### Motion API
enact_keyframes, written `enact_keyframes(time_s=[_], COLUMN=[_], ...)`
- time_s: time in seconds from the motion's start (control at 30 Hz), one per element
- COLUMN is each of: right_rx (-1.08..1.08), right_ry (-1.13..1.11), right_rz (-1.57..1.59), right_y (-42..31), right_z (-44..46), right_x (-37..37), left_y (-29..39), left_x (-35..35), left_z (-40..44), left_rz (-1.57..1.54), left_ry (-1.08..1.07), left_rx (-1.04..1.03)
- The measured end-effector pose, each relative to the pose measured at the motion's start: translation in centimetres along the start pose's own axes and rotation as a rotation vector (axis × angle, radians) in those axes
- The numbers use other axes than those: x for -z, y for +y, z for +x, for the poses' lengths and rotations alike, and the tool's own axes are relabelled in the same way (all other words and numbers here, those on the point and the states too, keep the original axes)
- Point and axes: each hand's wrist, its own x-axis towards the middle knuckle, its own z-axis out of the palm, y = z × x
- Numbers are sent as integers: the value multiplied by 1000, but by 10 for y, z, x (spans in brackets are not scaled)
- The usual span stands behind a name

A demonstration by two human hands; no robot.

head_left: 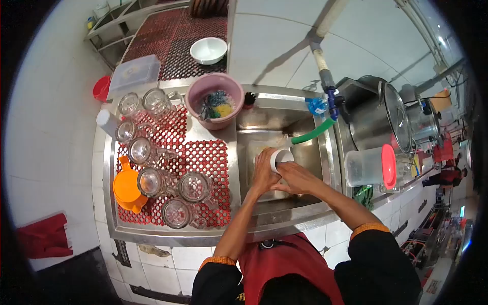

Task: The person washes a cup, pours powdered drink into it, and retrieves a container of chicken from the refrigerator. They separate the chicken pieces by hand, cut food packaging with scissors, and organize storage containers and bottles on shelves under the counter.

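Over the steel sink (pixel 277 118), my left hand (pixel 265 173) is wrapped round the side of a white cup (pixel 281 156). My right hand (pixel 295 178) is at the cup's right side, its fingers closed at the rim and partly hidden. The cup is tilted, with its opening facing right and up. A green hose (pixel 312 133) hangs from the blue tap (pixel 331 101) and ends just above the cup. Whether water runs from it cannot be made out.
Several glass mugs (pixel 194 187) and an orange strainer (pixel 129 189) stand on the red mat (pixel 218 157) at the left. A pink bucket (pixel 223 81) holds scrubbers behind them. Right of the sink are a large pot (pixel 363 119) and a plastic container (pixel 363 166) with a red lid.
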Motion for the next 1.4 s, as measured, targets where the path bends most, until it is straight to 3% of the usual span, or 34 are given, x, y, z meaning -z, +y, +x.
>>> enact_keyframes(time_s=[0.1, 0.17, 0.2, 0.3, 0.33, 0.43, 0.47, 0.5, 0.57, 0.6, 0.7, 0.73, 0.83, 0.87, 0.97, 1.0, 1.1, 1.17, 1.33, 1.4], right_rx=[110, -9, -20, 119, 195, 315, 202, 87, -141, -365, -422, -434, -756, -665, -572, -582, -331, -191, -123, -226], right_ry=[17, -173, -207, -36, 115, -2, -37, -50, -5, 80, 422, 544, 524, 514, 856, 866, 945, 957, 1035, 800], right_rz=[-138, -131, -183, -289, -359, -399, -215, -30, 575, 1265, 1938, 2158, 1325, 822, 683, 635, 687, 591, 467, 528], right_y=[36, 51, 57, 65, 54, 47, 49, 52, 2, -2, 1, 2, -6, -6, 6, 0, -30, -41, -37, -32], right_z=[0, 9, 16, -1, -8, -13, -11, -8, 1, 4, 16, 16, 3, -7, -12, -14, 12, 48, 94, 55], right_x=[0, 4, -2, -11, -4, -39, -54, -69, -19, -26, -46, -48, -34, -17, -20, -9, 25, 50, 75, 34], left_y=[2, 13, 17, -8, -4, -30, -42, -49, -55, -37, -41, -36, -71, -82, -99, -84, -105, -119, -143, -149], left_x=[-4, -2, -3, 5, -6, -16, -34, -40, -49, -41, -47, -43, -46, -46, -53, -50, -65, -75, -81, -78], left_z=[19, 32, 36, 20, 17, 15, 14, 15, 16, 19, 28, 33, 43, 42, 35, 33, 25, 23, 19, 16], left_rz=[220, 312, 319, -60, -386, -1413, -1167, -1225, -1345, -1517, -1503, -1443, -1344, -1447, -1602, -1578, -1692, -1714, -1744, -1755], left_ry=[-181, -278, -386, -29, 359, 99, 189, 181, 163, 147, 166, 171, 265, 257, 356, 419, 361, 325, 232, 183], left_rx=[-159, -264, -170, -15, 383, 1026, 964, 951, 929, 934, 791, 828, 867, 841, 1007, 1035, 1018, 928, 741, 704])
